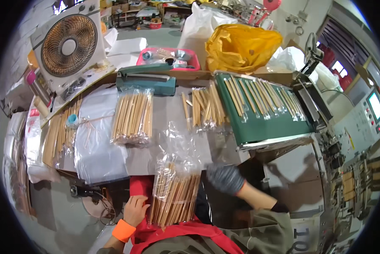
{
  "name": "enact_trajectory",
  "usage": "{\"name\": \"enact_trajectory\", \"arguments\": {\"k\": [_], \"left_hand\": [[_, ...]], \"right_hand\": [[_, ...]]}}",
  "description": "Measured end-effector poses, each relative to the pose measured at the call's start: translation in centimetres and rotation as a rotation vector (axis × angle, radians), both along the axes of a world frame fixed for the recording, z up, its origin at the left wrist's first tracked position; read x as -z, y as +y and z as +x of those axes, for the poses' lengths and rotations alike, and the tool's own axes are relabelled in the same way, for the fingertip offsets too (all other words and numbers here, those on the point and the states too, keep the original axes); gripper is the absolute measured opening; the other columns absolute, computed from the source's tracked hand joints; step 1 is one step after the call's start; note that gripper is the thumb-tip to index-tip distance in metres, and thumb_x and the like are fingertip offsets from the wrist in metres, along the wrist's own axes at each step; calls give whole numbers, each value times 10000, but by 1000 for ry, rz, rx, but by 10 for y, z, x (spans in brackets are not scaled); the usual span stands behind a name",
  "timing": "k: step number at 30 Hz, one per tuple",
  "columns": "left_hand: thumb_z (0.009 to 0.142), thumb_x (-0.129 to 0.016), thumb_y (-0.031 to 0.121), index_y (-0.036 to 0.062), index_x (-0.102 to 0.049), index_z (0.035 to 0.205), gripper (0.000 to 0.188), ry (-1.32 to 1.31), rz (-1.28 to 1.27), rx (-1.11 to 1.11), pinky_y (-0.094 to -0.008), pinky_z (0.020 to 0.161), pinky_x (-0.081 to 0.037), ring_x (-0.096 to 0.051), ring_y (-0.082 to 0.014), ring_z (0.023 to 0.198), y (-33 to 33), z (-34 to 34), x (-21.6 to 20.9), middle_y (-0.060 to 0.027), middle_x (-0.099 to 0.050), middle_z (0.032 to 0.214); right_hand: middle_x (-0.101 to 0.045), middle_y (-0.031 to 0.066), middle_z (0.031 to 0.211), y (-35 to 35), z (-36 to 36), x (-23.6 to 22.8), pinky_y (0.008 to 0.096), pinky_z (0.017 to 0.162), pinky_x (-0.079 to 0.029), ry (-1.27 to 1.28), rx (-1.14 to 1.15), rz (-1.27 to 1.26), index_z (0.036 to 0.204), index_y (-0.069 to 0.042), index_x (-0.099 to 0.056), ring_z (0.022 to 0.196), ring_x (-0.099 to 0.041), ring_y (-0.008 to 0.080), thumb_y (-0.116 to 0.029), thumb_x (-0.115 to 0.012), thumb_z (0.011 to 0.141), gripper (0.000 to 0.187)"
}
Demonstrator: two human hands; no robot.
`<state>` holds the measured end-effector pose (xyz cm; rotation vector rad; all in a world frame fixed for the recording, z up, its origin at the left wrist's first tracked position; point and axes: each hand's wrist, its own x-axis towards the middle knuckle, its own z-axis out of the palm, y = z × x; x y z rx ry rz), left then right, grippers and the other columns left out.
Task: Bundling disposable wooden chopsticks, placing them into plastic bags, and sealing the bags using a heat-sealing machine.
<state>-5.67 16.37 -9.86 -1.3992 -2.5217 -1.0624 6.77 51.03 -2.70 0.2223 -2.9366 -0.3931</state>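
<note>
A clear plastic bag packed with wooden chopsticks rests upright against my red apron, its loose open mouth toward the table. My left hand, bare with an orange wristband, is just left of the bag, fingers apart and holding nothing visible. On the other side, my right hand wears a grey knit glove at the table's front edge; its fingers are blurred. Past the bag lies a bundle of wrapped chopsticks, and to the right of it a looser pile of wrapped chopsticks.
A green conveyor belt carries several wrapped chopsticks at the right. Behind are a teal bag sealer, a pink basket and a yellow bag. Flat clear bags and a fan are at the left.
</note>
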Motion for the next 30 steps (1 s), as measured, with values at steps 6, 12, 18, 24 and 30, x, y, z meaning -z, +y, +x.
{"name": "enact_trajectory", "arguments": {"k": [6, 12, 18, 24, 30], "left_hand": [[698, -616, 35, 41, -577, 880, 186, 83, 104, 100, -340, 709, -479, -557, -270, 825, 49, -25, -2, -85, -561, 888], [664, -568, 43, 54, -571, 830, 166, 98, -66, 178, -348, 681, -473, -547, -270, 801, 24, -24, 8, -89, -557, 851], [665, -570, 30, 68, -573, 796, 137, -56, -86, 323, -348, 673, -469, -540, -265, 795, -28, 18, 1, -77, -553, 782], [841, -479, -20, 25, -563, 865, 99, -171, 443, -155, -293, 583, -450, -548, -217, 627, 36, -31, -105, -116, -548, 743], [837, -489, -6, -1, -551, 962, 140, 67, 328, 102, -299, 635, -481, -581, -209, 707, 65, -111, -172, -119, -579, 802]], "right_hand": [[-609, 165, 910, -94, 39, 95, 418, 691, -490, 328, 315, -744, 1021, -22, -557, 810, -594, 348, -136, -607, 710, 335], [-599, 149, 807, -89, 11, 107, 433, 600, -482, 334, 173, -776, 934, -55, -580, 682, -579, 351, -37, -562, 661, 274], [-590, 112, 713, -95, 45, 107, 408, 557, -500, -358, -285, -839, 924, -26, -612, 652, -589, 312, -60, -593, 706, 222], [-594, 105, 866, -70, -52, -40, 353, 742, -467, 241, -54, -1388, 884, -56, -563, 799, -591, 287, -141, -642, 770, 162], [-584, 186, 969, -30, -113, -88, 422, 749, -461, 325, -145, -652, 976, -21, -581, 891, -567, 360, -41, -545, 726, 253]]}}
